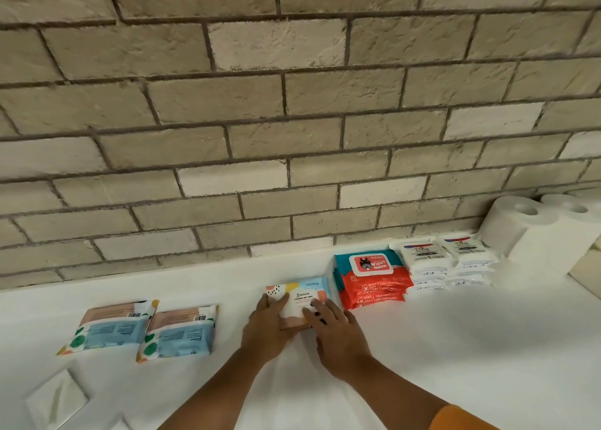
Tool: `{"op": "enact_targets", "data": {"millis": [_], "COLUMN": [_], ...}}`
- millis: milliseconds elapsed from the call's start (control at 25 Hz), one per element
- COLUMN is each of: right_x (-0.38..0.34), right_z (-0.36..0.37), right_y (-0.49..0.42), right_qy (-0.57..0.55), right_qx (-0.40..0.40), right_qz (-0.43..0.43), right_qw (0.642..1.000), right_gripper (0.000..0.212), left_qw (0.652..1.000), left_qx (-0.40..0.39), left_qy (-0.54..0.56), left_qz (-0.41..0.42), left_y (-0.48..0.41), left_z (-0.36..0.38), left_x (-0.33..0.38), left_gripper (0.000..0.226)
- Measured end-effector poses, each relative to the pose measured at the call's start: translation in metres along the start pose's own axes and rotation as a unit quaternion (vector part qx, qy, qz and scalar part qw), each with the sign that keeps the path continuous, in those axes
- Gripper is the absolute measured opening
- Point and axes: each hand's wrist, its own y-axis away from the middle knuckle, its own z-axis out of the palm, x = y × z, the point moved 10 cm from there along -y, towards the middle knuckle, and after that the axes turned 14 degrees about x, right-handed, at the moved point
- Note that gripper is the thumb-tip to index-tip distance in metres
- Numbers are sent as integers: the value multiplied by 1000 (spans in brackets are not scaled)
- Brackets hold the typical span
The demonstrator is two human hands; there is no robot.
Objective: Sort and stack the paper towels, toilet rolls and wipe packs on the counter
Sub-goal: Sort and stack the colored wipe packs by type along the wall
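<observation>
A colourful Stalove wipe pack (300, 296) lies face up on the white counter (455, 348). My left hand (268, 327) grips its left edge, thumb on top. My right hand (336, 335) rests on its right part with fingers laid flat. Directly to the right stands a stack of red and teal baby wipe packs (370, 278). Beyond it are two stacks of white Dove wipe packs (447, 262). Two more Stalove packs (110, 327) (180, 330) lie face down at the left.
Two upright white paper towel rolls (533, 234) stand at the far right against the brick wall (292, 120). Two small white packets (57, 400) lie near the counter's front left. An orange sleeve (455, 420) shows on my right arm.
</observation>
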Motion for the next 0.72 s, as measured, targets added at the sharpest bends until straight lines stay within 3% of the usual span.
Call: {"op": "enact_targets", "data": {"millis": [80, 320, 720], "right_x": [0, -10, 21], "right_z": [2, 4, -3], "right_y": [0, 4, -10], "right_qy": [-4, 27, 79], "right_qx": [-6, -19, -29], "right_qz": [-6, -22, 31], "right_qw": [1000, 999, 996], "right_gripper": [76, 65, 68], "left_qw": [1000, 993, 998], "left_qx": [-4, 98, 51], "left_qy": [18, 52, 23], "left_qz": [23, 33, 27], "left_y": [-3, 0, -27], "left_z": [0, -14, 14], "left_x": [6, 14, 42], "left_gripper": [95, 86, 83]}}
